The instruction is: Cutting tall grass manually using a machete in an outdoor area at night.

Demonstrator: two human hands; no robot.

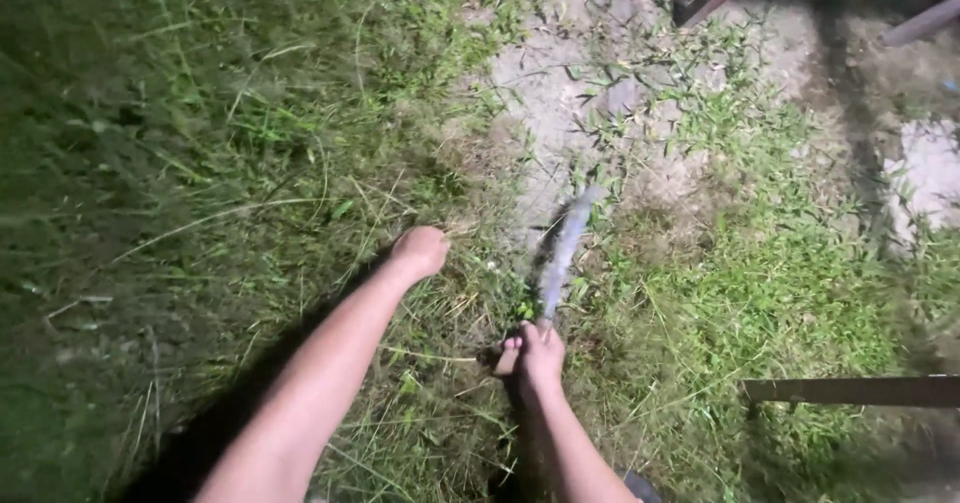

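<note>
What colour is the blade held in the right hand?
Grey, blurred in the head view: the blade rises from the right hand.

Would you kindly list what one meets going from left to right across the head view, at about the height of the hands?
Tall grass → left hand, closed in the grass → right hand, gripping a blade → short weeds → brown bar.

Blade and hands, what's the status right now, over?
Right hand gripping the curved blade by its handle, blade blurred. Left hand closed in the long grass. Bare ground patch beyond the tip.
</note>
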